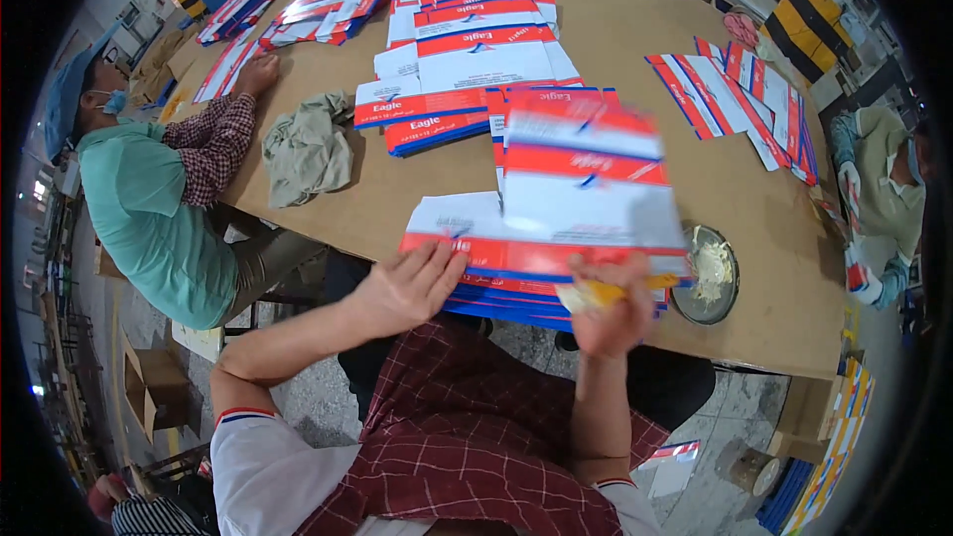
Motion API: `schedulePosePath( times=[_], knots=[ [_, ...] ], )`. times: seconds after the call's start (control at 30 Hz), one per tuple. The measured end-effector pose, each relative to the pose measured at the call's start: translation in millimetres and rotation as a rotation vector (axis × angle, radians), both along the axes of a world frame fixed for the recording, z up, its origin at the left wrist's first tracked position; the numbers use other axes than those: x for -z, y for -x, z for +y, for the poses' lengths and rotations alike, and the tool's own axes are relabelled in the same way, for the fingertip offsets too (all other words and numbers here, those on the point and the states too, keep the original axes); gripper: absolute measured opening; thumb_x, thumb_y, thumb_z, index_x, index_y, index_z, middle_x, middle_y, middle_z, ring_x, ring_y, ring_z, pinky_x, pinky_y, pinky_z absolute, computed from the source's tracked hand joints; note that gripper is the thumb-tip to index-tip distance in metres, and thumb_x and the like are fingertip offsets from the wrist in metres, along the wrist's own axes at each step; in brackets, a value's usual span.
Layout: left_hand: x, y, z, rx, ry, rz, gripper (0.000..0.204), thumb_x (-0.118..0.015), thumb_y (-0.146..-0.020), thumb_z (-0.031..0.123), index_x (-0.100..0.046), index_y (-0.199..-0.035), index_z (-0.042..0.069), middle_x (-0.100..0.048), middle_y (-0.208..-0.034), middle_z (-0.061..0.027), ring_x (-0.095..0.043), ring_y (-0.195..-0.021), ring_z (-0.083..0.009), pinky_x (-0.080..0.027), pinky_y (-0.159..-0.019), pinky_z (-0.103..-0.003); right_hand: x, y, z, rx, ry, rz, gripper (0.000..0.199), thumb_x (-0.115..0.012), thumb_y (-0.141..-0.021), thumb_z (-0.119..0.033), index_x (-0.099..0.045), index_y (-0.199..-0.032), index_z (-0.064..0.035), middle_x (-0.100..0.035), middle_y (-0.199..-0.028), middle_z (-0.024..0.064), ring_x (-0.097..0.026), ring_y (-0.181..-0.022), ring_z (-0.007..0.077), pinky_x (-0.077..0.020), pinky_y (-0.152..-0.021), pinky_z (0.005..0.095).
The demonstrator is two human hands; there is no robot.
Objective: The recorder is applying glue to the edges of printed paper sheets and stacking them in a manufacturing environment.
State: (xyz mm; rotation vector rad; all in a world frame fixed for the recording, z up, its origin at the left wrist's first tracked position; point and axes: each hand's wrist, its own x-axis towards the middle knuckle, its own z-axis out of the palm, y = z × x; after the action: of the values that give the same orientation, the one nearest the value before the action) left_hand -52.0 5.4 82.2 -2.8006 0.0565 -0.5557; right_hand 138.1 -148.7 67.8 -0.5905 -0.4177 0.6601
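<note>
My left hand (pixel 409 283) lies flat with fingers spread on the near edge of a fanned stack of flat red, white and blue printed cartons (pixel 556 228) at the front of a brown table (pixel 377 203). My right hand (pixel 611 313) grips a yellow-handled brush (pixel 606 292) held sideways over the stack's front edge; the hand and brush are blurred. A round metal dish of whitish paste (pixel 707 273) sits just right of the stack.
More rows of the same cartons (pixel 467 50) cover the table's middle, far left and right (pixel 740 99). A crumpled grey-green cloth (pixel 308 144) lies at left. A seated person in a teal vest (pixel 149 208) works at left; another person (pixel 884 189) at right.
</note>
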Motion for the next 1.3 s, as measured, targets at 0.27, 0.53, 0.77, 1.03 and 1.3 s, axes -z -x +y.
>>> schedulePosePath(
  times=[0.27, 0.53, 0.77, 1.03, 1.3],
  knots=[
    [9.7, -24.4, 3.6, -0.432, 0.609, 0.247, 0.024, -0.060, -0.079, 0.018, -0.060, -0.098, 0.004, -0.060, -0.096, -0.0093, -0.058, -0.091, -0.0240, -0.048, -0.074, -0.031, 62.9, -13.0, 23.1, -0.035, 0.154, 0.406, 0.012, -0.048, -0.088, -0.017, -0.050, -0.077, -0.0119, -0.053, -0.063, -0.0003, -0.055, -0.065, 0.0068, -0.0375, -0.093, 0.0434],
    [64.7, -61.6, 9.8, -0.518, 0.504, 0.085, 0.039, -0.051, -0.079, 0.010, -0.047, -0.117, 0.000, -0.050, -0.108, -0.0132, -0.046, -0.106, -0.0277, -0.032, -0.091, -0.048, 56.4, -14.8, 27.0, -0.074, 0.252, 0.475, 0.009, -0.049, -0.088, -0.016, -0.049, -0.080, -0.0134, -0.053, -0.066, -0.0021, -0.054, -0.063, 0.0069, -0.0353, -0.096, 0.0466],
    [67.2, -53.6, 10.7, -0.528, 0.770, -0.167, 0.036, -0.057, -0.067, -0.004, -0.056, -0.102, 0.006, -0.051, -0.097, -0.0109, -0.048, -0.098, -0.0259, -0.030, -0.089, -0.043, 43.1, -12.8, 36.0, -0.008, 0.450, 0.404, 0.010, -0.049, -0.087, -0.011, -0.044, -0.078, -0.0078, -0.049, -0.067, 0.0033, -0.047, -0.063, 0.0083, -0.0400, -0.065, 0.0249],
    [76.8, -43.5, 8.9, -0.402, 0.746, -0.341, 0.023, -0.062, -0.053, -0.006, -0.057, -0.068, 0.010, -0.050, -0.075, -0.0023, -0.052, -0.084, -0.0210, -0.031, -0.084, -0.040, 47.1, 5.4, 39.9, -0.055, 0.675, -0.345, 0.006, -0.050, -0.087, -0.007, -0.045, -0.085, -0.0041, -0.058, -0.071, 0.0065, -0.055, -0.064, 0.0085, -0.0444, -0.061, 0.0201],
    [76.9, -42.3, 8.8, -0.422, 0.755, -0.334, 0.020, -0.063, -0.055, -0.004, -0.057, -0.067, 0.010, -0.049, -0.075, -0.0025, -0.052, -0.084, -0.0194, -0.030, -0.087, -0.042, 44.2, 5.6, 52.0, -0.095, 0.827, -0.546, 0.008, -0.048, -0.088, -0.009, -0.047, -0.080, -0.0054, -0.058, -0.064, 0.0055, -0.056, -0.062, 0.0081, -0.0440, -0.061, 0.0224]
  ],
)
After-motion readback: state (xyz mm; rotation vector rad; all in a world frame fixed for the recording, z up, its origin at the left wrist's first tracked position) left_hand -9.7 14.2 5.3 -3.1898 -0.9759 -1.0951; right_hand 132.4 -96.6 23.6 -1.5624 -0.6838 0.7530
